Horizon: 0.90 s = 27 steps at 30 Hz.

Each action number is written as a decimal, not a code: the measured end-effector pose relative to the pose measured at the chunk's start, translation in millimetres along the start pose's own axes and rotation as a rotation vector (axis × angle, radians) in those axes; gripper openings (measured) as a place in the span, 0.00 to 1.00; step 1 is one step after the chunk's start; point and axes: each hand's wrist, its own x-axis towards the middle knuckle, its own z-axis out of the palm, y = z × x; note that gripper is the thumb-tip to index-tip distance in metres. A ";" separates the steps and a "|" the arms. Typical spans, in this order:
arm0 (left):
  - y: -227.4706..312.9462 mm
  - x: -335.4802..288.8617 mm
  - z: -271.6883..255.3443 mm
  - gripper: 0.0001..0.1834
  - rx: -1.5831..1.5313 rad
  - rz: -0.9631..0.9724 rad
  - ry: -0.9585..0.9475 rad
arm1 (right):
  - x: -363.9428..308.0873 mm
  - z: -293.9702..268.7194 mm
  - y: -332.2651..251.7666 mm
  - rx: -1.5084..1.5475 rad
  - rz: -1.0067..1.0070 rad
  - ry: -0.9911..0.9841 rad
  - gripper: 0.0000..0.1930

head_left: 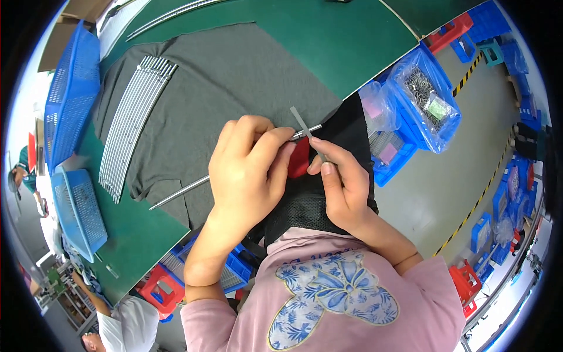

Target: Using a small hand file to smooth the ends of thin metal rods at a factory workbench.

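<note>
A dark green workbench [328,35] with a smooth matte top fills the upper part of the view, and most of what follows is placed against the large grey felt-like cloth [234,76] spread flat over its middle. On the cloth's left part lies a row of thin, bright metal rods [132,129], packed side by side and running from upper right to lower left. Left of the cloth stand two blue plastic mesh baskets [70,100], one tipped on edge, the other lower down at the bench's front edge. Right of the cloth, off the bench, a blue plastic bin [425,97] lined with a clear bag holds small grey metal parts. Over the cloth's lower right edge the person's two hands meet above a black mesh apron. The left hand [249,170] is curled, its thumb and forefinger pressed together, pinching a long slender steel rod [182,190]; the rod is round, polished and straight, its long axis slanting from lower left on the cloth up to the right, where its end shows just past the fingertips. The right hand [343,188] pinches a short flat grey metal strip [305,126] between thumb and forefinger, the other fingers folded under; the strip points up and to the left, crossing the rod's end near the fingertips. Between the two hands a small red piece [299,158] shows; I cannot tell what it is.
</note>
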 end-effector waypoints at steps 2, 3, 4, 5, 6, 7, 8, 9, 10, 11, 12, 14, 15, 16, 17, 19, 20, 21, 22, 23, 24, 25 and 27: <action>-0.1 0.4 5.1 0.10 -0.021 -0.013 0.020 | 1.9 0.9 0.3 -0.036 -0.027 0.012 0.17; -0.8 0.3 6.8 0.10 -0.032 -0.017 0.040 | 2.3 1.5 0.0 -0.068 -0.058 0.022 0.17; -1.5 0.1 8.6 0.10 -0.044 -0.019 0.060 | 2.0 2.3 -0.1 -0.072 -0.054 0.025 0.17; -1.5 -0.8 9.9 0.10 -0.049 -0.018 0.057 | 1.6 3.2 -0.3 -0.086 -0.056 0.032 0.17; -1.2 -2.1 10.8 0.10 -0.049 -0.021 0.082 | 1.3 4.3 -0.2 -0.099 -0.059 0.040 0.17; -0.7 -3.1 11.4 0.10 -0.048 -0.025 0.106 | 0.9 5.4 -0.3 -0.103 -0.055 0.043 0.17; -0.3 -3.2 11.9 0.10 -0.054 -0.025 0.103 | 0.7 6.6 -0.2 -0.158 -0.079 0.059 0.18; 0.0 -2.9 12.2 0.10 -0.060 -0.027 0.113 | 0.4 7.7 0.0 -0.213 -0.103 0.075 0.19; 0.4 -3.2 12.6 0.10 -0.064 -0.029 0.122 | 0.3 9.2 0.4 -0.216 -0.099 0.076 0.19; 0.9 -3.6 13.5 0.10 -0.068 -0.029 0.119 | 0.5 10.6 1.0 -0.246 -0.123 0.099 0.20; 1.5 -4.0 14.7 0.10 -0.060 -0.027 0.133 | 0.2 11.3 1.4 -0.277 -0.146 0.121 0.22; 2.2 -4.9 15.9 0.10 -0.059 -0.028 0.142 | -1.9 11.5 -0.8 -0.332 -0.155 0.097 0.24; 2.3 -4.7 16.3 0.10 -0.045 -0.022 0.152 | -3.1 11.3 -1.6 -0.382 -0.169 0.071 0.25; 1.9 -4.5 16.5 0.10 -0.030 -0.017 0.162 | -4.9 9.7 -0.7 -0.385 -0.163 0.073 0.25; 1.6 -4.7 16.7 0.10 -0.035 -0.018 0.158 | -7.4 6.4 0.8 -0.472 -0.209 0.067 0.26; 1.4 -4.8 17.5 0.10 -0.056 -0.012 0.169 | -8.7 4.6 1.6 -0.562 -0.249 0.060 0.26; 0.8 -4.3 18.4 0.10 -0.060 -0.015 0.166 | -6.8 4.0 1.0 -0.565 -0.276 0.069 0.26; -0.5 -3.1 19.7 0.11 -0.064 0.001 0.176 | -4.3 3.5 0.5 -0.566 -0.303 0.077 0.26; -1.0 -3.2 20.1 0.11 -0.067 0.016 0.184 | -0.1 4.0 -0.3 -0.568 -0.296 0.075 0.26; -0.8 -3.8 20.1 0.11 -0.071 0.011 0.180 | 5.9 5.0 -0.7 -0.559 -0.295 0.071 0.26; -0.4 -4.3 20.0 0.11 -0.072 0.006 0.177 | 8.0 5.7 -1.0 -0.549 -0.295 0.068 0.26; -0.9 -4.4 19.7 0.11 -0.072 0.002 0.176 | 5.6 5.6 0.4 -0.587 -0.324 0.083 0.26; -0.4 -4.1 18.2 0.11 -0.080 -0.008 0.165 | -13.1 -3.2 3.9 -0.592 -0.315 0.052 0.25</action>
